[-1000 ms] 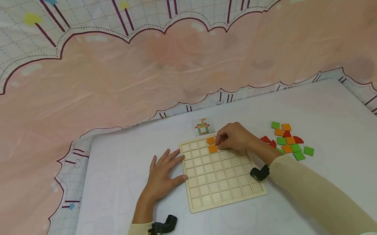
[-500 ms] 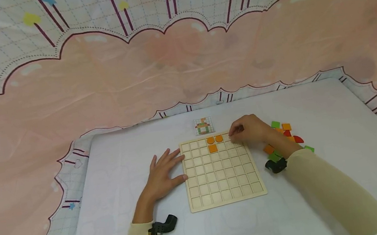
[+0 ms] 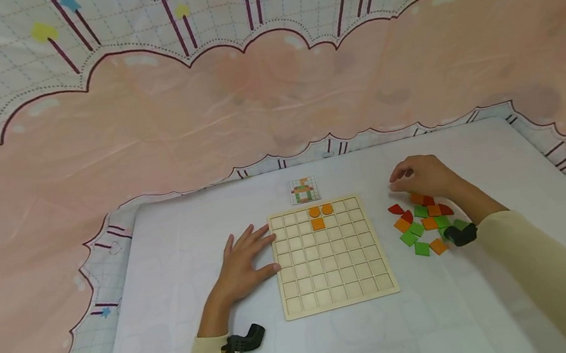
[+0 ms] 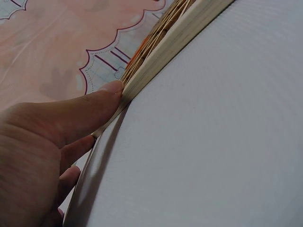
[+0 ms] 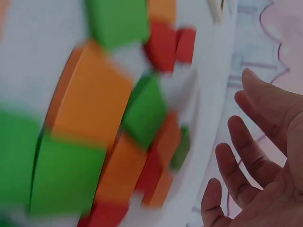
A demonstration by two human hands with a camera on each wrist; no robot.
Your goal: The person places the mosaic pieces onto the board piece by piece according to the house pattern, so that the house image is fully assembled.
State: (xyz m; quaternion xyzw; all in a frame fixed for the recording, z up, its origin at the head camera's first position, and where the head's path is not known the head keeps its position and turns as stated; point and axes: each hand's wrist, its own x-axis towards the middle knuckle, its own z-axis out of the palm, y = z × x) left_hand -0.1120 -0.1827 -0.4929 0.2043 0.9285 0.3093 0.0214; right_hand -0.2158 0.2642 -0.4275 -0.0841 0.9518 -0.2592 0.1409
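A pale wooden grid board [image 3: 333, 257] lies flat on the white table. Two orange round pieces [image 3: 327, 209] sit side by side in its far row, and an orange square [image 3: 318, 224] fills the cell below the left one. My left hand [image 3: 243, 264] rests at the board's left edge, fingers spread, with thumb and fingertips touching the rim. Over the far side of a pile of green, orange and red pieces [image 3: 429, 223] hovers my right hand [image 3: 424, 176]. Its fingers are loosely bent and hold nothing, as the right wrist view shows.
Beyond the board's far edge lies a small printed pattern card [image 3: 304, 190]. A patterned cloth [image 3: 272, 99] hangs behind the table [image 3: 171, 234]. Each wrist carries a black camera mount [image 3: 246, 339].
My right hand has left the board and moved right to the loose pieces. The second orange round piece now shows uncovered in the far row. My left hand has stayed still.
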